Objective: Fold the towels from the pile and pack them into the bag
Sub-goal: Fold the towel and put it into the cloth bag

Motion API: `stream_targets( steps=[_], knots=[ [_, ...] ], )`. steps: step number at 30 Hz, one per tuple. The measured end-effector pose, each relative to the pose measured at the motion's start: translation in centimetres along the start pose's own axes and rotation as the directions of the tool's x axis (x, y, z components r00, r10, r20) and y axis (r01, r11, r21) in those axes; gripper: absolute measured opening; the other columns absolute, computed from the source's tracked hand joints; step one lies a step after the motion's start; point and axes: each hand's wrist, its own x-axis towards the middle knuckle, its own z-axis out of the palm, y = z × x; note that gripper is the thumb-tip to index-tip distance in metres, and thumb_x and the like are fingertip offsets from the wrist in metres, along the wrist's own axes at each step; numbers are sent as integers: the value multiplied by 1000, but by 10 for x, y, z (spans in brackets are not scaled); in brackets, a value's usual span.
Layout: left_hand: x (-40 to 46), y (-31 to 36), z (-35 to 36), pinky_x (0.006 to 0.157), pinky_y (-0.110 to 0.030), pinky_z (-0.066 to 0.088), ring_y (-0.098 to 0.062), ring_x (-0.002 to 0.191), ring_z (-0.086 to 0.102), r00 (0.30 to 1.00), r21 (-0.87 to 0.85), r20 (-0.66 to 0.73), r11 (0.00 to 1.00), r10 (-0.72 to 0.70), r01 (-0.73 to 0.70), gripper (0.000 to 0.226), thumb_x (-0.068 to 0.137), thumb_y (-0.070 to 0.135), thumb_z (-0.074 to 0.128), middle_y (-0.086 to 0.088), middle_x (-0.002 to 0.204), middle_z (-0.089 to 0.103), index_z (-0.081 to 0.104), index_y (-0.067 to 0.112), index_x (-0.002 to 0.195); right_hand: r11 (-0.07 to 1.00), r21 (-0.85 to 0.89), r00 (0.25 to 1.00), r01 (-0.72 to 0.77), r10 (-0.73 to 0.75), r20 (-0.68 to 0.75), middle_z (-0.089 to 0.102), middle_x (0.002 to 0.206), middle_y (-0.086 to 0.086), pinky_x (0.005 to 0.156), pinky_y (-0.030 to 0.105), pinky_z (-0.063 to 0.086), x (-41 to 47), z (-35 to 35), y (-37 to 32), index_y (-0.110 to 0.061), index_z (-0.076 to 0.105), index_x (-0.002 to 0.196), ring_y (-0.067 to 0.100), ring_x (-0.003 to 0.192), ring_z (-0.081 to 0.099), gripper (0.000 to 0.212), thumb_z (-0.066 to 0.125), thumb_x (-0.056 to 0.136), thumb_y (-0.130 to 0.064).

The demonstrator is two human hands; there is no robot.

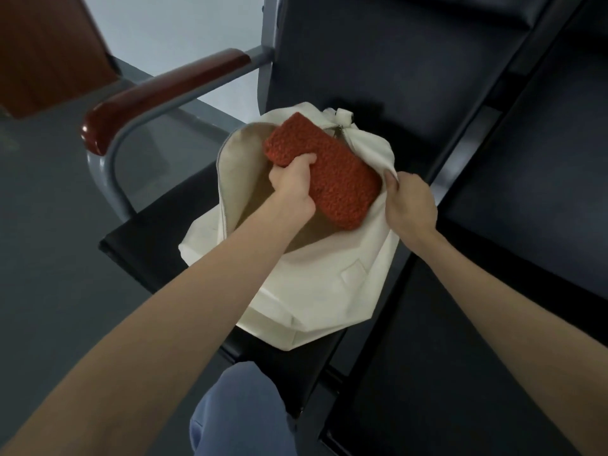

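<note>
A folded red towel (324, 169) is gripped at its near edge by the left hand (292, 185), fingers (307, 158) curled over it, and is held in the unzipped mouth of the cream bag (312, 291). The bag's right lip is pinched and pulled aside by the right hand (411, 209). The packing step is judged to be in hand; next the towel must be pushed down and let go. The bag is set on a black padded seat (151, 255) in a row of linked chairs, with a red-brown armrest (171, 90) and grey floor (49, 258) to the left. No pile is seen.
</note>
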Motion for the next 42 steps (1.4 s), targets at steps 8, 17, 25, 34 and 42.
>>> stream_targets(
  steps=[8,17,25,34,42],
  knots=[
    [11,-5,2,88,-45,45,-33,115,56,961,69,-74,960,-266,271,38,92,4,51,-14,125,56,45,8,129,996,-81,998,39,-35,48,49,76,4,60,34,32,12,-5,5,-16,35,64,22,71,50,46,29,103,-39],
    [8,-20,13,72,-41,56,-23,75,59,951,93,-227,968,-209,234,33,91,4,51,-5,92,56,53,17,120,993,-96,996,72,-66,55,55,81,6,51,30,27,13,-8,7,-8,49,81,23,73,53,42,30,103,-38],
    [23,1,29,85,-48,52,-34,111,50,984,91,-147,989,-98,112,49,85,14,57,-11,125,48,41,12,131,998,-8,994,67,-66,82,44,65,-2,48,29,24,15,-17,7,-18,37,63,16,58,43,47,30,103,-43],
    [39,9,50,89,-50,44,-39,102,48,988,29,0,987,-157,157,44,66,6,59,-16,116,51,53,9,109,996,57,994,69,-74,80,43,62,-2,47,28,24,19,-25,0,-16,38,62,13,53,40,47,32,103,-39],
    [51,10,61,93,-57,45,-41,109,53,993,-79,28,990,-115,117,46,77,1,47,-19,122,55,53,6,123,996,59,997,68,-71,41,47,66,0,48,29,26,28,-27,-6,-14,40,64,14,56,43,47,30,103,-39]
  ],
)
